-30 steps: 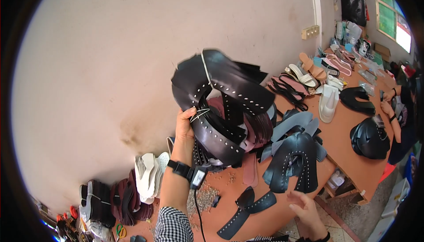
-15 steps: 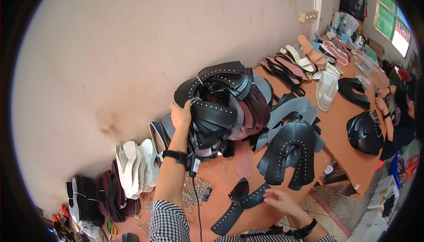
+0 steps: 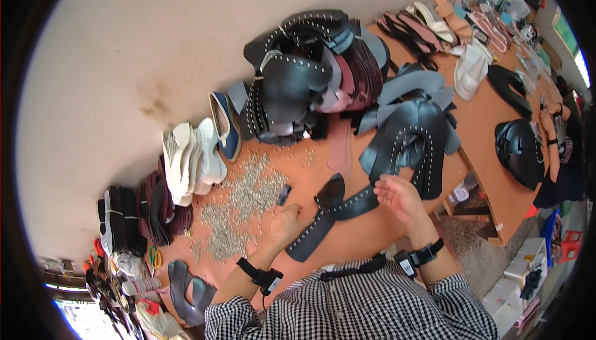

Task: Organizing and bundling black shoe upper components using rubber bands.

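Note:
A black studded shoe strap lies on the table in front of me, with a second studded strap piece joining it at an angle. Beside the lower strap is my left hand, its fingers reaching toward the strap's edge. At the far right end of the second piece my right hand hovers with its fingers loosely apart. A dark rounded piece stands up where the straps meet. Bundles of black studded uppers are heaped by the wall, and more studded uppers lie at the right.
Many small metal studs are scattered left of my left hand. White shoe soles, a blue shoe and tied dark bundles line the wall. A co-worker's hand is at the far right, near black uppers.
My left hand has left the heaped bundle and come down beside the lower strap. My right hand stays near the strap's end. The view has tilted downward.

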Tool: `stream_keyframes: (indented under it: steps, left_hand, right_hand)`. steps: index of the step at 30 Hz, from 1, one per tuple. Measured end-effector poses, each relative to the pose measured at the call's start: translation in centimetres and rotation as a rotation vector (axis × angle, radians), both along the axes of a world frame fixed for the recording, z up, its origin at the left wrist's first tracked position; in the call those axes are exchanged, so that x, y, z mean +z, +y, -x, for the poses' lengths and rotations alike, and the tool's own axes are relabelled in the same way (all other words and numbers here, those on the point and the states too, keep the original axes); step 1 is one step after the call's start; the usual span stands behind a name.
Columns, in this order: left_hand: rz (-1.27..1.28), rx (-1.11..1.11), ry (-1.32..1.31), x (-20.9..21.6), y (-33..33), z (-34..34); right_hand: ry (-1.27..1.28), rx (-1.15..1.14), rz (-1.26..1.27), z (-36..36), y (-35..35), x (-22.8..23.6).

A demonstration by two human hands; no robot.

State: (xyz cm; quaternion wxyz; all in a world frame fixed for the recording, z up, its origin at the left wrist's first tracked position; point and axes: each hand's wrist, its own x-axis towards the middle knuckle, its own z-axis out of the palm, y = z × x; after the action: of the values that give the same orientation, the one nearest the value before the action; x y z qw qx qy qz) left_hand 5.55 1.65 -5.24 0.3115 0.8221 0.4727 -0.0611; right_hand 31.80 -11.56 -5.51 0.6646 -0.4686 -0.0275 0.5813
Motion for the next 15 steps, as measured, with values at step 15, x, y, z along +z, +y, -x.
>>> stream_keyframes:
  steps: [15]
  left_hand:
    - [0.054, 0.022, -0.136, -2.2, -4.8, -1.2]
  right_hand:
    - [-1.554, 0.381, -0.215, 8.6, 1.3, -4.5]
